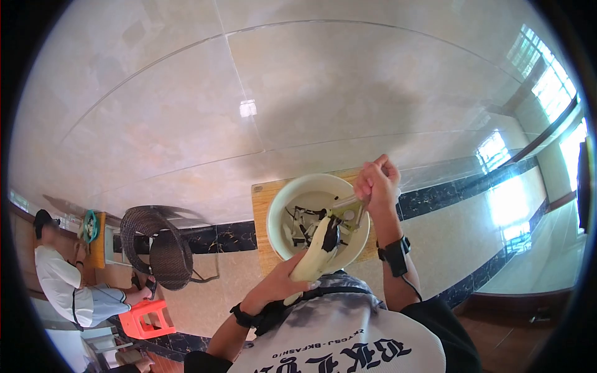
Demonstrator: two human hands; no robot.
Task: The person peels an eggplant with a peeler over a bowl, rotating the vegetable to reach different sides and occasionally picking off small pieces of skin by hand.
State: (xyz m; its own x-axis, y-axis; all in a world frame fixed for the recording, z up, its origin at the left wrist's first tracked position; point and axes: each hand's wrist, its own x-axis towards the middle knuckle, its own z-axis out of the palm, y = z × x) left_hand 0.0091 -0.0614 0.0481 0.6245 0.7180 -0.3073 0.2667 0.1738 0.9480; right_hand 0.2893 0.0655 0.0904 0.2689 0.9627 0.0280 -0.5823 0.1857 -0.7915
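Reading my feed | left hand (280, 284) wrapped around half-peeled vegetable (316, 256) at near rim of bowl (274, 210) | right hand (377, 184) clenching peeler (347, 210) over bowl

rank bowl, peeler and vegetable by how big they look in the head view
1. bowl
2. vegetable, held in the left hand
3. peeler, held in the right hand
All sit about equally near.

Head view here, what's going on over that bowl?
A person is working a long pale vegetable over a cream bowl. The left hand holds the vegetable from below, and the right hand holds a peeler at its leftover dark skin. Dark peel strips lie in the bowl, which sits on a wooden board.
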